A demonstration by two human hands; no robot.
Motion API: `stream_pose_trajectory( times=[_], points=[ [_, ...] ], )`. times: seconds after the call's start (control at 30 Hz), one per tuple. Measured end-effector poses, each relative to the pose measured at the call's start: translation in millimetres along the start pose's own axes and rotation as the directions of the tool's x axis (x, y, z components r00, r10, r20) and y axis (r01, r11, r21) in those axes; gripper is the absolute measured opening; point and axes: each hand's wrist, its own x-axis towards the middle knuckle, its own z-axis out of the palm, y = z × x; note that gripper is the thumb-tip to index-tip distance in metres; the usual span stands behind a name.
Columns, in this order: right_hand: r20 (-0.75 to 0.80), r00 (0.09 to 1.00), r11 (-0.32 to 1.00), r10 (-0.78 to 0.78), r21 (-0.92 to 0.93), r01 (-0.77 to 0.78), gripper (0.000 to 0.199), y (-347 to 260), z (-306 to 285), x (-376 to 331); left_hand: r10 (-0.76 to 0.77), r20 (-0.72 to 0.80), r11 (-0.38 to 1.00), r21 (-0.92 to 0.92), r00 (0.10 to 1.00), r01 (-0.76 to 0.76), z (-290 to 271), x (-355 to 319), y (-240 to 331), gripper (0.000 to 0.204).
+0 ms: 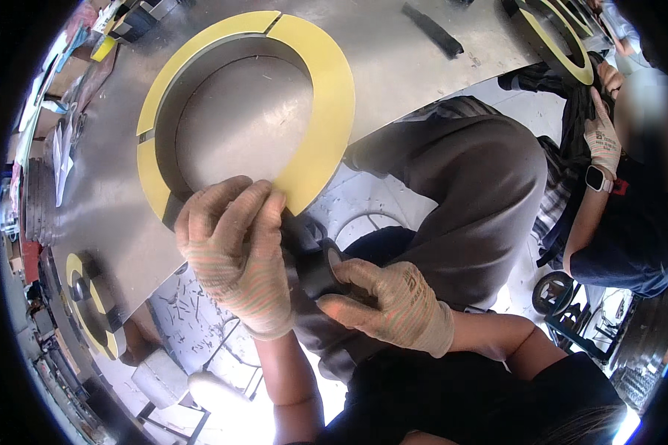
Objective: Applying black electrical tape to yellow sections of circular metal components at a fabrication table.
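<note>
The black roll [315,276], clamped in the right hand [402,304], lay bodyward of the yellow ring [324,85], which the left hand [234,256] touched, its closure unclear.

The person's left hand [234,248] and right hand [393,300] wear pale knitted gloves [263,300] with thin orange and green stripes, the right one bearing a printed mark [413,283]. The short-sleeved top [467,397] is black, the trousers [479,193] dark grey.

The ring [326,96] is yellow, dark inside; the roll [315,274] black; the gloves [237,256] pale (striped orange and green).
</note>
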Motion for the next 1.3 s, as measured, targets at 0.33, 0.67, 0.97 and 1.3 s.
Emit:
stream_pose_trajectory(
  times=[0.33, 0.67, 0.97, 1.3],
  points=[
    [0.206, 0.943, 0.938, 0.26, 0.177, -0.298, 0.061, 4, -12, 17, 0.086, -0.177, 0.927, 0.376, 0.981, -0.013, -3, -5, -17, 0.024],
    [0.152, 0.988, 0.995, 0.04, 0.082, -0.053, 0.051, 20, -9, 29, 0.227, 0.3, 0.658, 0.654, 0.927, -0.373, -14, -19, -14, 0.055],
    [0.17, 0.945, 0.918, 0.28, 0.242, -0.315, 0.064, 51, 7, 65, 0.216, 0.354, 0.813, 0.451, 0.91, -0.369, -13, -2, -17, 0.061],
    [0.049, 0.999, 0.996, 0.0, 0.095, -0.004, 0.05, 63, 8, 63, 0.258, 0.102, 0.874, 0.398, 0.961, -0.278, -34, -15, -15, 0.088]
  ],
)
